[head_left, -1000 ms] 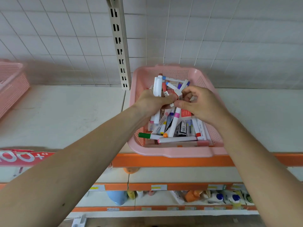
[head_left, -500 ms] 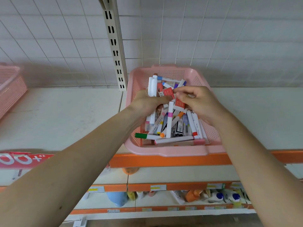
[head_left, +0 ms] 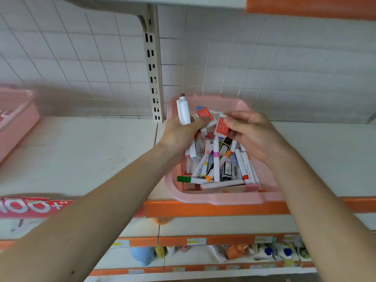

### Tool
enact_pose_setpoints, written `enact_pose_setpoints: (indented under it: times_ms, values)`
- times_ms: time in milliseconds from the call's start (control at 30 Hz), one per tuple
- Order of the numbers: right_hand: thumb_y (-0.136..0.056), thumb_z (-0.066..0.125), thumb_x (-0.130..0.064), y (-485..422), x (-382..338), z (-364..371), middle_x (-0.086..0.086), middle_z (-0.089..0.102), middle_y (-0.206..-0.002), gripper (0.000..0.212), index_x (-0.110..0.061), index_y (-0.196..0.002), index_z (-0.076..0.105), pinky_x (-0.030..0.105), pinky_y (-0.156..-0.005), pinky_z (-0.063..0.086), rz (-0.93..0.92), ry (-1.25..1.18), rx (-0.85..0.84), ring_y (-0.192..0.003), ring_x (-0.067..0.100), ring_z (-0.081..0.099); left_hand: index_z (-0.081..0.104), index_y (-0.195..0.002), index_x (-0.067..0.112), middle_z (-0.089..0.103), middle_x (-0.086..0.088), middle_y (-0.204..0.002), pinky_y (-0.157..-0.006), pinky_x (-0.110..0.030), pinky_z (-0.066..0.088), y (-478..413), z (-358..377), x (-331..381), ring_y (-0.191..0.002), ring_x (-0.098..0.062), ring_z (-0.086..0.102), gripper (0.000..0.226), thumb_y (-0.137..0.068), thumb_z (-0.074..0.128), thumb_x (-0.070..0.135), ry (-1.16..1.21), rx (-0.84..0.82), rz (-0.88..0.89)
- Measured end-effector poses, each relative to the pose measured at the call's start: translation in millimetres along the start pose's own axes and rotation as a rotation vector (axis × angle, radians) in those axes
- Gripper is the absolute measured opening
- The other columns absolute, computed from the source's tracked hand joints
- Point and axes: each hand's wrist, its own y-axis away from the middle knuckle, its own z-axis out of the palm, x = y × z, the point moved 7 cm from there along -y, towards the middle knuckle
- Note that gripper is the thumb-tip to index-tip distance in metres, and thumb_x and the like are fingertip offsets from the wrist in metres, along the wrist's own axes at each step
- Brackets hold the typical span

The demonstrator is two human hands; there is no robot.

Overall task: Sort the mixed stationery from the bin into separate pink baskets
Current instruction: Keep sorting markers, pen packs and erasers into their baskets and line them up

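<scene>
Mixed stationery (head_left: 215,165), mostly capped pens and small packets, lies heaped in the pink perforated plastic basket (head_left: 219,199) on the white shelf (head_left: 81,151). The left hand (head_left: 179,135) grips upright white markers (head_left: 184,111) and a red-labelled white eraser (head_left: 204,115). The right hand (head_left: 252,133) pinches a second red-labelled eraser (head_left: 221,127). Best to keep one kind per hand, lift clear of the heap, then carry them to the other pink basket (head_left: 18,123), well apart at far left.

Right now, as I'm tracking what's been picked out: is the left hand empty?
No, the left hand grips white markers and a red-wrapped eraser above the pink basket.
</scene>
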Motion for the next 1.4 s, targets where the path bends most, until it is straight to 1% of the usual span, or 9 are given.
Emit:
enact_pose_setpoints:
  times_ms: [100, 200, 367, 633, 833, 967, 1133, 1267, 1400]
  values:
    - [-0.095, 0.057, -0.004, 7.5, -13.0, 28.3, 0.009, 0.075, -0.09, 0.011, -0.005, -0.097, 0.068, 0.031, -0.072, 0.059, 0.026, -0.114, -0.012, -0.084, 0.02, 0.071, 0.053, -0.066, 0.012, 0.053, 0.002, -0.05, -0.044, -0.019, 0.043, 7.0, -25.1, 11.4, -0.04, -0.008, 0.05, 0.031, -0.088, 0.074, 0.016, 0.042, -0.001, 0.011]
    - [-0.095, 0.058, -0.01, 16.2, -22.0, 70.8, 0.013, 0.074, -0.094, 0.011, -0.006, -0.101, 0.068, 0.036, -0.07, 0.059, 0.069, -0.16, -0.037, -0.085, 0.029, 0.072, 0.05, -0.067, 0.014, 0.049, -0.002, -0.057, -0.045, -0.022, 0.037, 18.3, -65.5, 21.2, -0.043, -0.011, 0.045, 0.032, -0.089, 0.074, 0.019, 0.036, -0.004, 0.025]
    - [-0.093, 0.062, -0.008, 31.8, -31.1, 172.7, 0.019, 0.068, -0.097, 0.018, 0.0, -0.109, 0.062, 0.024, -0.052, 0.056, 0.085, -0.203, 0.003, -0.073, 0.038, 0.073, 0.049, -0.064, 0.016, 0.05, -0.002, -0.057, -0.048, -0.024, 0.031, 46.7, -165.7, 34.1, -0.047, -0.014, 0.04, 0.035, -0.088, 0.073, 0.021, 0.042, 0.031, 0.044]
    - [-0.094, 0.057, 0.002, 58.5, -10.1, 387.8, 0.014, 0.075, -0.083, 0.011, 0.006, -0.097, 0.067, 0.022, -0.073, 0.059, 0.114, -0.256, -0.181, -0.078, 0.028, 0.074, 0.05, -0.062, 0.014, 0.052, 0.001, -0.05, -0.053, -0.026, 0.038, 101.0, -370.6, 45.8, -0.045, -0.011, 0.043, 0.036, -0.089, 0.073, 0.017, 0.059, 0.154, 0.099]
    - [-0.097, 0.046, 0.006, 82.4, 5.7, 508.2, 0.023, 0.072, -0.095, 0.019, 0.007, -0.1, 0.065, 0.025, -0.074, 0.059, 0.183, -0.359, -0.299, -0.09, 0.035, 0.072, 0.056, -0.069, 0.01, 0.054, -0.003, -0.056, -0.052, -0.028, 0.042, 134.0, -496.7, 42.3, -0.048, -0.014, 0.046, 0.028, -0.085, 0.077, 0.019, 0.07, 0.266, 0.073]
    - [-0.097, 0.041, 0.009, 85.9, 5.6, 550.1, 0.023, 0.07, -0.111, 0.029, 0.002, -0.113, 0.065, 0.026, -0.077, 0.059, 0.219, -0.371, -0.34, -0.105, 0.037, 0.069, 0.06, -0.074, 0.009, 0.058, -0.008, -0.065, -0.052, -0.025, 0.043, 139.4, -544.2, 47.5, -0.051, -0.014, 0.048, 0.023, -0.086, 0.077, 0.019, 0.08, 0.284, 0.072]
    - [-0.097, 0.044, 0.008, 76.1, 0.9, 570.8, 0.019, 0.07, -0.115, 0.034, -0.004, -0.123, 0.063, 0.03, -0.088, 0.058, 0.206, -0.355, -0.374, -0.107, 0.033, 0.068, 0.058, -0.067, 0.013, 0.057, -0.004, -0.059, -0.054, -0.026, 0.042, 131.3, -577.1, 52.4, -0.048, -0.01, 0.048, 0.028, -0.086, 0.076, 0.02, 0.09, 0.318, 0.073]
    - [-0.096, 0.054, 0.001, 53.4, 5.1, 575.4, 0.017, 0.071, -0.114, 0.029, -0.002, -0.122, 0.064, 0.026, -0.081, 0.058, 0.193, -0.303, -0.344, -0.108, 0.03, 0.068, 0.057, -0.069, 0.012, 0.055, -0.004, -0.061, -0.059, -0.027, 0.042, 116.8, -589.4, 56.8, -0.051, -0.011, 0.048, 0.027, -0.087, 0.075, 0.021, 0.059, 0.327, 0.068]
    - [-0.095, 0.059, -0.007, 26.4, 5.6, 581.2, 0.006, 0.075, -0.108, 0.026, -0.012, -0.119, 0.069, 0.026, -0.074, 0.051, 0.191, -0.134, -0.325, -0.098, 0.024, 0.072, 0.055, -0.068, 0.013, 0.054, -0.006, -0.062, -0.055, -0.026, 0.041, 99.3, -599.9, 66.2, -0.051, -0.011, 0.046, 0.029, -0.088, 0.075, 0.02, 0.053, 0.328, 0.056]
